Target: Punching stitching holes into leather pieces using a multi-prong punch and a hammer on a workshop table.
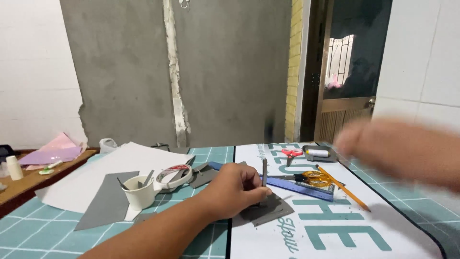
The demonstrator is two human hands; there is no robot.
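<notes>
My left hand [235, 189] rests on the table, its fingers pinching a thin grey upright stick [264, 171] that stands on a folded piece of grey card [268, 211]. My right hand [402, 148] is raised over the right side of the table and heavily blurred; nothing shows in it and I cannot tell how its fingers are set. It hangs above a yellow pencil [342, 188]. Just beyond the grey card lie a blue ruler [297, 187] and yellow-handled scissors [314, 178].
A white paper cup [139, 193] with tools, a tape roll [173, 175], white sheets [110, 172] and a grey sheet [108, 199] lie left. Red-handled scissors [291, 154] and a thread spool [318, 153] sit at the back. A wooden bench [28, 180] holds pink paper.
</notes>
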